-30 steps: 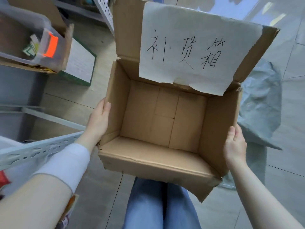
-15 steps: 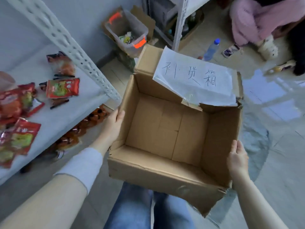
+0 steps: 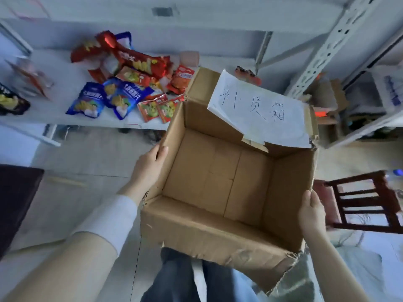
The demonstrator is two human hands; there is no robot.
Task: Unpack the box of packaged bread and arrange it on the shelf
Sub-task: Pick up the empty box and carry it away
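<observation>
I hold an open cardboard box (image 3: 202, 232) in front of me, and its inside is bare. A white paper sheet with handwritten characters (image 3: 261, 112) is taped to its far flap. My left hand (image 3: 150, 164) grips the left wall, thumb over the rim. My right hand (image 3: 311, 212) grips the right wall near the front corner. Beyond the box, the white shelf board (image 3: 63, 88) carries a heap of red packets (image 3: 135, 62), blue packets (image 3: 109, 97) and small red-green packets (image 3: 159, 107).
A perforated white shelf post (image 3: 331, 40) rises at the upper right. A dark red wooden chair (image 3: 368, 203) stands at the right. A dark cloth (image 3: 15, 201) lies at the left. My jeans-clad legs (image 3: 181, 280) are below the box, on a tiled floor.
The view has swung left and up from the floor to the shelf. The box has stayed in both hands, and the heap of packets now lies straight ahead.
</observation>
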